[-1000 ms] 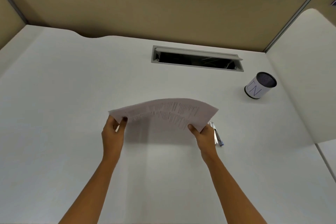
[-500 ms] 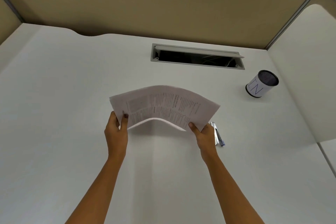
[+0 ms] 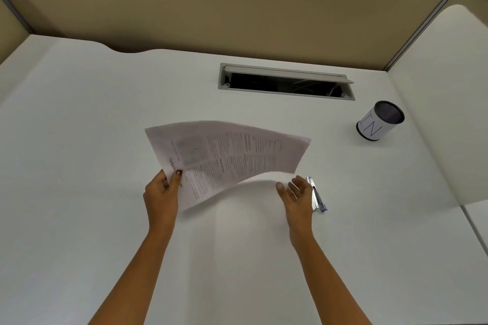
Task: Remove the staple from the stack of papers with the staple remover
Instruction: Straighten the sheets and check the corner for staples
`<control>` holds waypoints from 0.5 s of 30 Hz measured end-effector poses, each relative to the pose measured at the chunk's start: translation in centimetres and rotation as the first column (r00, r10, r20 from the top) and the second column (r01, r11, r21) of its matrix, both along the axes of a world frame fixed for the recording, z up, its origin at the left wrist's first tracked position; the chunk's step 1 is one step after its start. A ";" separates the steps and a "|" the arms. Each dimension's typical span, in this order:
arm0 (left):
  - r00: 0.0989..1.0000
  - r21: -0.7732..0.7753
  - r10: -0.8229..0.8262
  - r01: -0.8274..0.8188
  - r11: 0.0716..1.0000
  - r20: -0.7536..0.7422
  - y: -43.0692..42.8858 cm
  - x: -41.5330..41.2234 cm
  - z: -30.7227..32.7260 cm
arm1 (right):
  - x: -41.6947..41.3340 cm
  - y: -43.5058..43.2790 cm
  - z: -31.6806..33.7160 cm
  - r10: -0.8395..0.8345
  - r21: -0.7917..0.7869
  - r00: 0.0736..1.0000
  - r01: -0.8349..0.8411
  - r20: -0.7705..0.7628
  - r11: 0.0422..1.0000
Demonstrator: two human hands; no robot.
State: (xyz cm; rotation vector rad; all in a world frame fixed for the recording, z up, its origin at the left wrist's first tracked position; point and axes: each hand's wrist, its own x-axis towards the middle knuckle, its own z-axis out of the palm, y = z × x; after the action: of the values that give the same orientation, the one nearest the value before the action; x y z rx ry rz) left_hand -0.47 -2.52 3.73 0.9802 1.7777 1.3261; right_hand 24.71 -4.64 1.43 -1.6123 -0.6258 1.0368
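The left hand [image 3: 161, 194] pinches the stack of papers [image 3: 224, 158] above the counter [image 3: 79, 140]; the right hand [image 3: 297, 194], open and empty, sits beside the staple remover [image 3: 315, 196] (just right). One-handed, the sagging stack may slip.

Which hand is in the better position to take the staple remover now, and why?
The right hand. It is open and empty, right beside the staple remover on the desk. The left hand is pinching the stack of papers and is farther from the tool.

Staple remover [image 3: 315, 195] right of papers [image 3: 227, 155]
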 end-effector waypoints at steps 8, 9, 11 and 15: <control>0.897 0.033 0.036 -0.056 0.998 0.440 -1.3 4.0 0.4 | -7.4 -0.1 2.8 0.236 0.120 0.877 -0.204 -0.419 0.972; 0.883 0.030 0.022 -0.041 0.999 0.468 -1.7 4.6 0.4 | -7.7 0.3 3.2 0.245 0.184 0.871 -0.182 -0.426 0.966; 0.851 0.026 -0.022 0.011 1.000 0.524 -2.5 5.4 0.5 | -7.8 1.1 4.3 0.234 0.246 0.896 -0.147 -0.377 0.958; 0.779 0.069 -0.080 0.048 0.997 0.622 -2.6 4.6 0.8 | -6.7 1.9 5.6 0.228 0.273 0.956 -0.173 -0.183 0.946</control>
State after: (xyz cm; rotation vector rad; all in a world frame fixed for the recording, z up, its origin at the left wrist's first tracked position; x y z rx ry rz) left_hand 4.15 -5.09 4.57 0.5158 1.1894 1.4414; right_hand 18.03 -2.70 7.02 -1.2128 -0.7563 1.2084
